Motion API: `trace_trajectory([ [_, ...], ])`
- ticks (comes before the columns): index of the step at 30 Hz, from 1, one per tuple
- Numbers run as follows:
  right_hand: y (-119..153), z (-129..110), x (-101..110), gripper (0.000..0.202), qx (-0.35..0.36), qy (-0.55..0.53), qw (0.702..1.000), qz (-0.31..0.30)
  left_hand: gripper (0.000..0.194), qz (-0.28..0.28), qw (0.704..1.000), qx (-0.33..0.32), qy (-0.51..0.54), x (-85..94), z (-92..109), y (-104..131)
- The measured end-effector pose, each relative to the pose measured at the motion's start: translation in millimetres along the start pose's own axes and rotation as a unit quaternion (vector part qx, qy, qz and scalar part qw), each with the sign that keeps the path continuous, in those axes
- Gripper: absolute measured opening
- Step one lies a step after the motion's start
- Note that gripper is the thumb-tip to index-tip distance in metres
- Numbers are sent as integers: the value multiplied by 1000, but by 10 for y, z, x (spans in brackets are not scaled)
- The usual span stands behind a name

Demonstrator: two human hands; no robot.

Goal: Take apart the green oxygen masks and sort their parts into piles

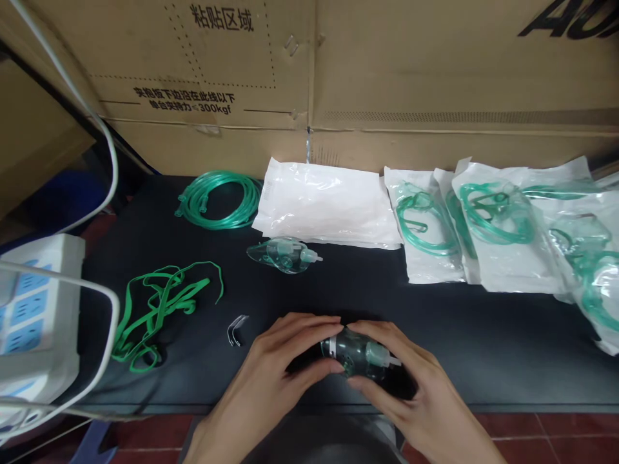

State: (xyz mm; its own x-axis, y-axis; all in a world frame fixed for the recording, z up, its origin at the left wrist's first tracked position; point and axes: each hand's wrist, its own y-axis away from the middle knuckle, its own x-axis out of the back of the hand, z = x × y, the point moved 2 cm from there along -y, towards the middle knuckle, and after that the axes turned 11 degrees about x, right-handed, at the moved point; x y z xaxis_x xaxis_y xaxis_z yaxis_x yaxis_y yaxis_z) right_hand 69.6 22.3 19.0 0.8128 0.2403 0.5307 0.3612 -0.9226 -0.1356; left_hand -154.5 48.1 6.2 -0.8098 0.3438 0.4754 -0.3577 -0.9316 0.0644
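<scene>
A clear green-tinted mask [355,353] with a pale connector is held between both hands near the table's front edge. My left hand [294,354] grips its left end, thumb below and fingers above. Around its right side curl the thumb and fingers of my right hand [406,367]. Behind them lies a second clear mask [285,255], its connector pointing right. Small bent metal strips [236,330] rest left of my left hand, and farther left is a tangle of green elastic straps [162,303].
Coiled green tubing [220,200] and a white package [329,203] lie at the back of the black table [338,283]. Bagged masks with tubing [503,222] fill the right. A power strip [43,309] with white cables stands left. Cardboard boxes [411,64] rise behind.
</scene>
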Motion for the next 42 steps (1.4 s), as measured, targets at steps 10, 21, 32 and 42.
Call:
trace_trajectory([
  [10,-24,40,-62,39,39,-1,999,27,40,4,1000,10,10,16,22,19],
  [21,-28,14,-67,43,98,142,985,28,30,18,998,10,-55,119,30,120],
  [32,-42,70,-125,46,105,130,985,32,10,117,956,2,-269,695,-253,354],
  [42,-43,79,-75,42,89,145,985,31,44,110,952,27,-283,763,-349,436],
])
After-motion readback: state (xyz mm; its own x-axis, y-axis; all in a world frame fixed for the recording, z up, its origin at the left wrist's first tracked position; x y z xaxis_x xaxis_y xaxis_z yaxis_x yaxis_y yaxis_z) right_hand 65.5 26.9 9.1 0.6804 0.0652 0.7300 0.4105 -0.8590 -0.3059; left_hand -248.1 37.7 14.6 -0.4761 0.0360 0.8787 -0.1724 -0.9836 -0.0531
